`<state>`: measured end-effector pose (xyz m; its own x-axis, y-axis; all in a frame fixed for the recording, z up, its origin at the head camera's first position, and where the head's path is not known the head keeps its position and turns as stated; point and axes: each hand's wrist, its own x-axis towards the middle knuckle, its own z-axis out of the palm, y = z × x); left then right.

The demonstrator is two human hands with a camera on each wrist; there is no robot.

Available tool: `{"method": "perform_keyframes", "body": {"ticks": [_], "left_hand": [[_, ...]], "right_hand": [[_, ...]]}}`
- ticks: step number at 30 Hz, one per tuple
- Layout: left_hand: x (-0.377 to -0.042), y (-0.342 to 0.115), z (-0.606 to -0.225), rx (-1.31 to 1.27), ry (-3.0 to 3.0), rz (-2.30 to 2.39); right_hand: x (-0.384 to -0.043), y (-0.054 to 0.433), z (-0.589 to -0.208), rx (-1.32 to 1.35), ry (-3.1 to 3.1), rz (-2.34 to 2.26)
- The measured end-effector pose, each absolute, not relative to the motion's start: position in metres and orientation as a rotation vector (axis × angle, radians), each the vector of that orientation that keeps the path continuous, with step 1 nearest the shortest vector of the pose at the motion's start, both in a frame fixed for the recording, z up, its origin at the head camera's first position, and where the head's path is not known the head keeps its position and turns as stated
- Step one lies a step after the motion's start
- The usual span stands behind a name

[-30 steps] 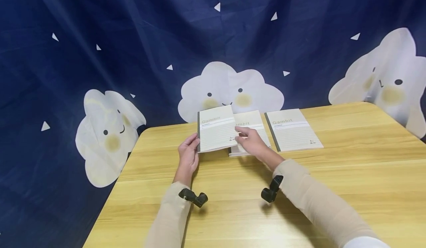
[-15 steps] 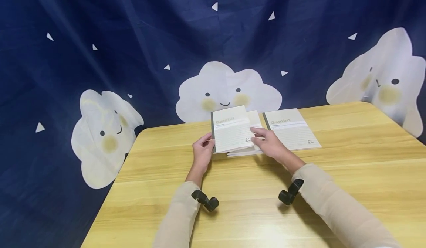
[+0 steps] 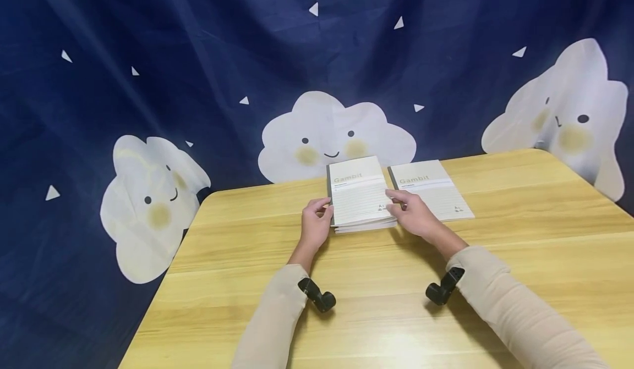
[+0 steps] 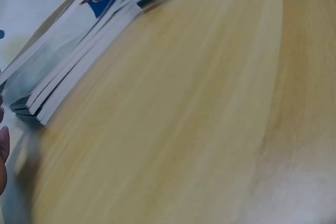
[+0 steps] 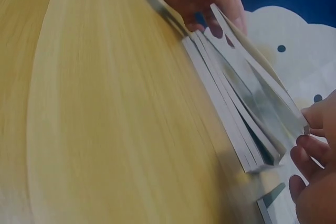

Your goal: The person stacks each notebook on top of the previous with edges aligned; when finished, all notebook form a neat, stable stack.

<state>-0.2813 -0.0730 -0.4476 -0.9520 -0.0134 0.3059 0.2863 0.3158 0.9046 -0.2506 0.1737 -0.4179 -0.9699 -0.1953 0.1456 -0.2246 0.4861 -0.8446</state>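
A cream notebook (image 3: 359, 190) with a dark spine and "Gambit" on its cover is held between both hands, over a stack of similar notebooks (image 3: 366, 226). My left hand (image 3: 316, 223) pinches its spine edge. On the opposite edge, my right hand (image 3: 413, 213) grips the lower corner between thumb and fingers. The right wrist view shows the held notebook (image 5: 262, 72) bowed and tilted, with a gap over the stack (image 5: 223, 108) beneath. In the left wrist view, only fingertips of my left hand (image 4: 3, 140) show at the edge.
Another "Gambit" notebook (image 3: 431, 187) lies flat just right of the stack. The wooden table (image 3: 386, 314) ends close behind the notebooks, where a dark blue curtain (image 3: 223, 44) with cloud faces hangs. A small black camera sits on each sleeve.
Both hands have carried the held notebook rightward, from left of the stack to over it. It now covers most of the stack's top. The separate notebook on the right stays put.
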Motion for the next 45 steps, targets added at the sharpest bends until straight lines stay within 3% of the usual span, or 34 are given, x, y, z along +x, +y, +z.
{"method": "perform_keyframes", "body": {"ticks": [26, 45], "left_hand": [[-0.275, -0.063, -0.453, -0.377, -2.514, -1.329], [-0.273, -0.063, -0.452, -0.357, -2.594, -1.337]], "right_hand": [[-0.258, 0.174, -0.432, 0.411, -2.787, 1.136], [-0.258, 0.172, -0.435, 0.429, -2.808, 1.018]]}}
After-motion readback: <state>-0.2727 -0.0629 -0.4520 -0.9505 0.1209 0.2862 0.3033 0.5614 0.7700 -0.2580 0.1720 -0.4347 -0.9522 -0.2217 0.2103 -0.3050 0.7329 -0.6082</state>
